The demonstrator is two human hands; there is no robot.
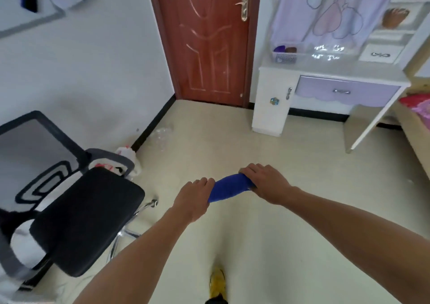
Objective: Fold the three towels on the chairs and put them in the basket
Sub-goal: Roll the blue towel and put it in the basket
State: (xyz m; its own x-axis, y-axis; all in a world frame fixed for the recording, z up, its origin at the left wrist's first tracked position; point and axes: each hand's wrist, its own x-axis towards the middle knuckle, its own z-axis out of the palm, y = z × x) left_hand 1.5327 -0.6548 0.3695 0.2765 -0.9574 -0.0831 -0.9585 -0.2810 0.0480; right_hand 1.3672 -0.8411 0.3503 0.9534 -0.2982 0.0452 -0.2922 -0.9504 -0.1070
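In the lower middle of the frame, both hands hold one blue towel (229, 188) in the air, above the pale floor (302, 210). The left hand (193, 197) is clenched around the left end of the towel, with the fingers wrapped over its top edge. The right hand (263, 182) grips the right end in the same way, a little higher in the frame. Between the two hands the towel looks like a short, thick band, and it sags slightly in the middle. It seems to be folded or bunched, but how many layers it has I cannot tell.

At the lower left of the frame stands a black office chair (88, 215) with a mesh back, and its seat is bare. Behind the chair, near the wall, lies a white bag (126, 157) with some red print on it.

In the upper middle of the frame there is a closed brown door (207, 43). To the right of the door stands a white desk with a purple drawer (344, 92), and a small basket (285, 55) sits on its tabletop with some things inside. At the bottom edge of the frame, a yellow shoe (217, 282) is visible.
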